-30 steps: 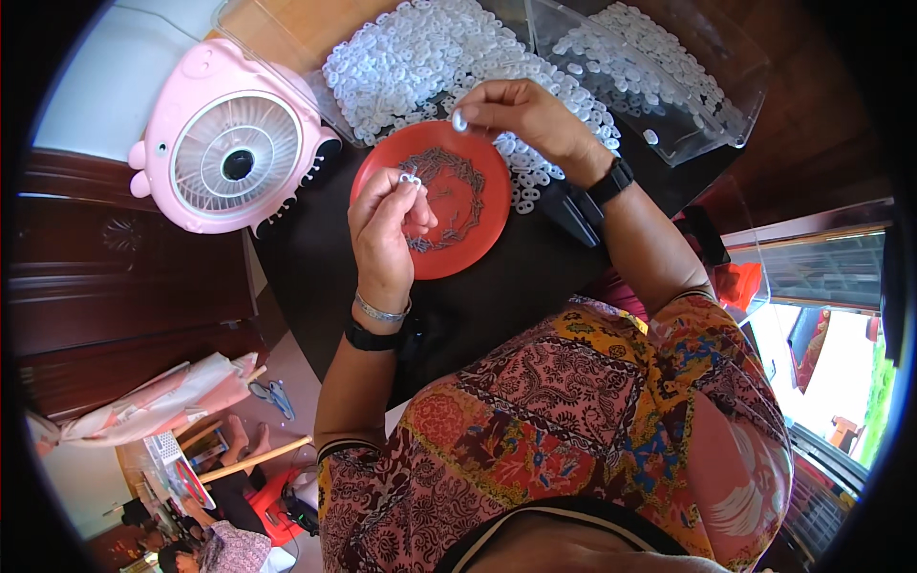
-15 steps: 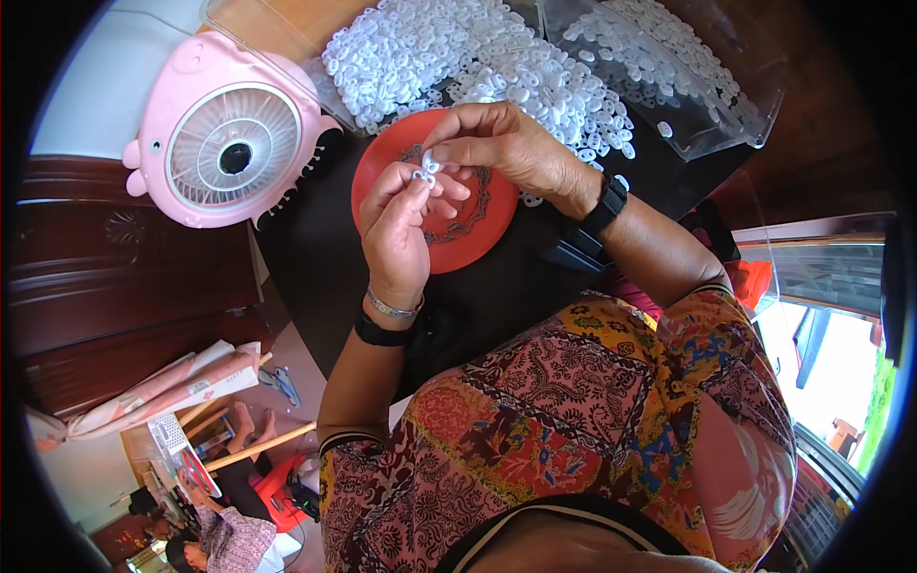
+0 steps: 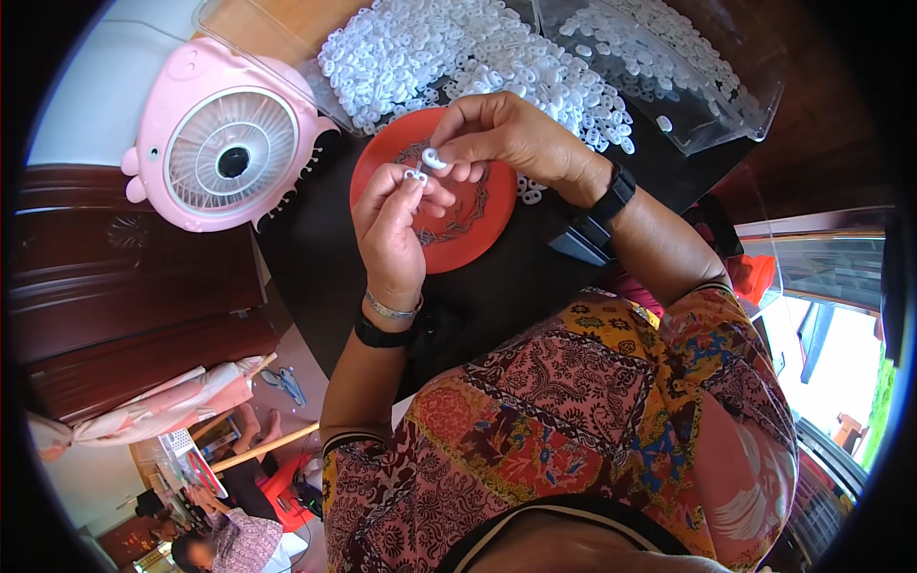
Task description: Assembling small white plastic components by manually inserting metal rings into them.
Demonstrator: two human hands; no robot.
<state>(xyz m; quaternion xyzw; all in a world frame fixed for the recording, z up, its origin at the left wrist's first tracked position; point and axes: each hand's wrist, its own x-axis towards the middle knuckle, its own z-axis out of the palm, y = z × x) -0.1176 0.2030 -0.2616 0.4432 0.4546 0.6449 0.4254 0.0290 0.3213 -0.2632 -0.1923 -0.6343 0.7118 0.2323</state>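
Over a round red plate (image 3: 492,234), both hands work close together at the fingertips. My left hand (image 3: 390,234) is closed in a pinch on a small white plastic piece with holes (image 3: 415,177). A second white plastic piece (image 3: 434,159), oval and rounded, is pinched between the thumb and forefinger of my right hand (image 3: 521,143). The two pieces are very near each other; whether something thin joins them I cannot tell. On the plate lie many thin grey metal bits (image 3: 470,222), too small to name exactly, partly hidden by my hands.
A big heap of white oval plastic pieces (image 3: 411,53) covers the table's far side. Right of it a clear plastic bin (image 3: 726,124) holds more. A pink fan (image 3: 158,115) stands at left. A dark boxy object (image 3: 583,241) lies under my right wrist. Another person (image 3: 244,540) sits lower left.
The two white pieces, close together before, now show a small gap. My right hand's piece has turned to show its rounded side. Both hands have shifted slightly.
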